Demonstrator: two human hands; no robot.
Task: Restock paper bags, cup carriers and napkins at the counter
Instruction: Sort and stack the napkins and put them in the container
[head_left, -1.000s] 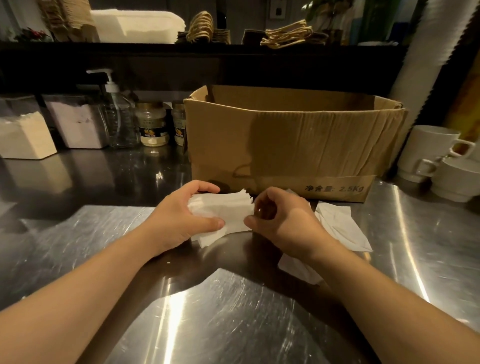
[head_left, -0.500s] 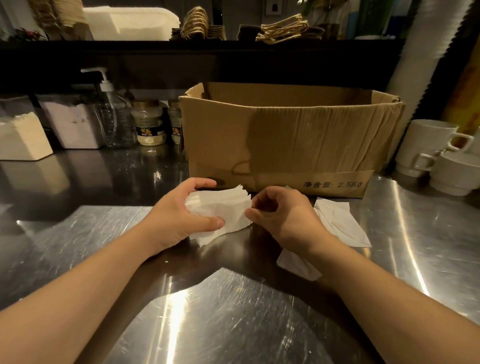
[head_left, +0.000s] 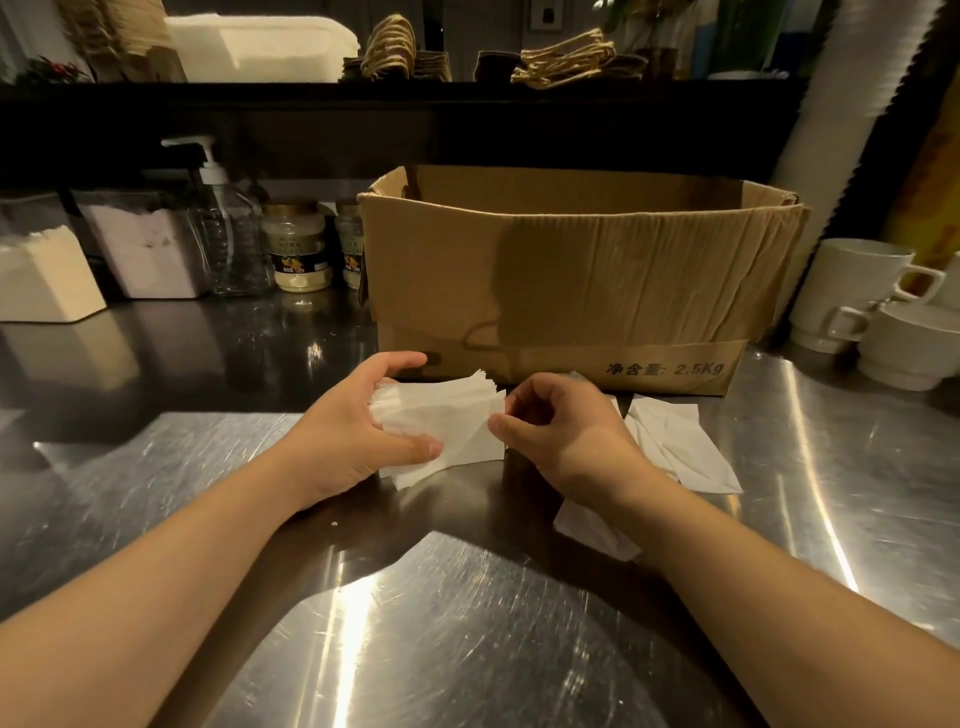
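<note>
Two hands on thin white paper napkin stack (head_left: 441, 415): left hand (head_left: 358, 436) grips it w/ curled fingers, right hand (head_left: 561, 426) pinches edge. Square edges before lifting; loose white napkins (head_left: 685, 447) nearby.

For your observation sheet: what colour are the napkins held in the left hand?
White napkins, seen in the head view, held by the left hand.

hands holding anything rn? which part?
Left hand grips the napkin stack by its left end. Right hand pinches the stack's right edge.
</note>
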